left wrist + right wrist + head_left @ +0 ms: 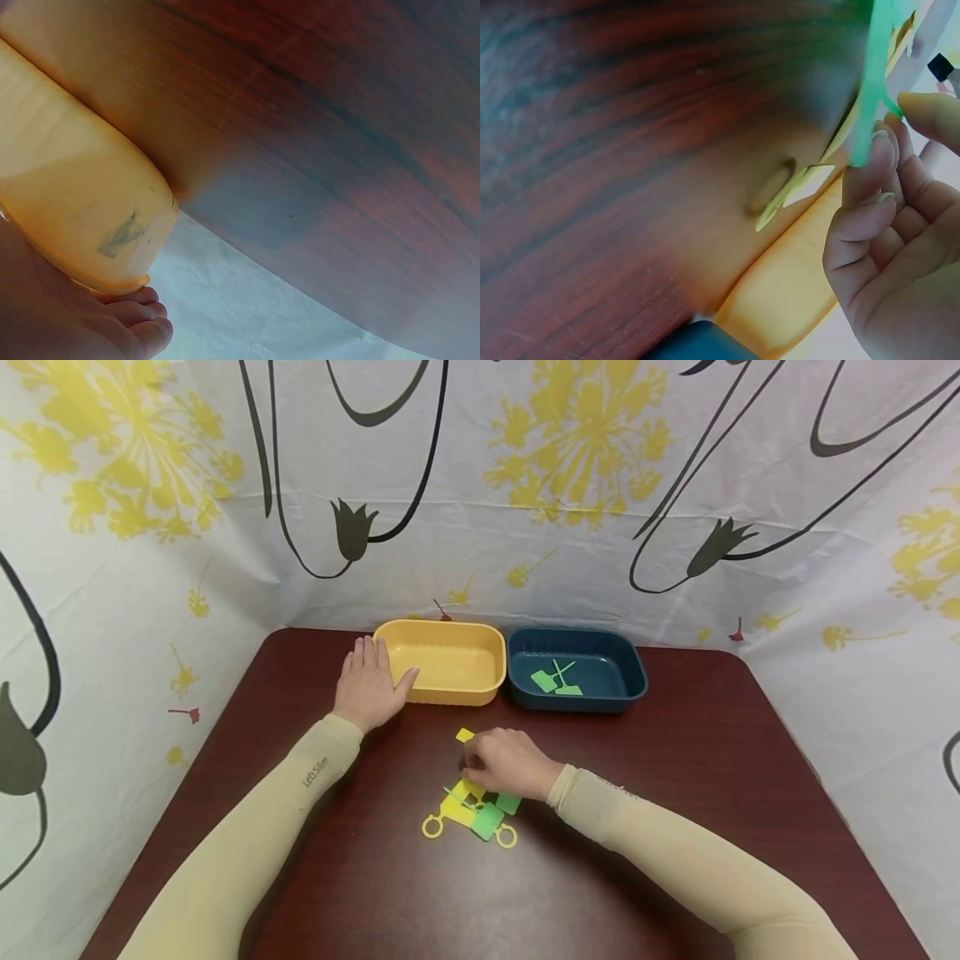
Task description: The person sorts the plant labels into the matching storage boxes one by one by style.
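My left hand (369, 685) rests with straight fingers over the left end of a yellow bin (497, 668); in the left wrist view its fingers (150, 330) lie along the bin's rim. My right hand (512, 763) is over a small pile on the table, its fingers curled. In the right wrist view, thumb and fingers pinch a thin green plant label (868, 97). Below the hand lie another green plant label (488, 820) and yellow tags with rings (432, 827). A yellow tag end (464, 735) shows beyond the hand, which hides part of the pile.
A dark blue bin (637, 687) stands right beside the yellow one at the back of the table, with green plant labels (567, 690) lying crossed in it. The dark red-brown table (375, 885) meets patterned white cloth (465, 560) behind and at both sides.
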Motion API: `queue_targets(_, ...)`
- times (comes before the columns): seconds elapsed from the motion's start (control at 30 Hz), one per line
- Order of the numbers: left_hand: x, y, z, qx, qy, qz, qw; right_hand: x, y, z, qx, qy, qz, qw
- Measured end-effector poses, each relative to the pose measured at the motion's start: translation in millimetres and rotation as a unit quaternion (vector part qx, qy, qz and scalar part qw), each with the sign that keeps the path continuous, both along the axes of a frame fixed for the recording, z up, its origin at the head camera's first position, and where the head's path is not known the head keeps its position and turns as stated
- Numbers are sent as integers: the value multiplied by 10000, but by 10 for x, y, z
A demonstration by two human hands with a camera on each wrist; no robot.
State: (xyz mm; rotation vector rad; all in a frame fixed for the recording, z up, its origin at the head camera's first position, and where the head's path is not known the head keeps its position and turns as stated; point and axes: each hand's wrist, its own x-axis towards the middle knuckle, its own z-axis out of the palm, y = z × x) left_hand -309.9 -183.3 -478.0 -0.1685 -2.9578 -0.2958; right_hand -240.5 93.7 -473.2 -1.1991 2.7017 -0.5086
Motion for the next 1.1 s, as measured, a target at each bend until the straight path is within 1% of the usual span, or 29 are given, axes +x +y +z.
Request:
queue_targets(0.3, 23, 24, 46, 7, 10, 18, 10000, -4, 10, 64, -102, 70, -16, 9999)
queue_targets(0.5, 38, 29, 73, 52, -17, 45, 10000, 2, 10, 121, -128, 38, -19, 9999)
queue_targets(0.83, 37, 17, 52, 45, -45, 41, 10000, 22, 17, 183, -271, -27, -88, 9996)
queue_targets(1.1, 43, 18, 57, 35, -46, 39, 10000, 17, 19, 231, -374, -79, -88, 9992)
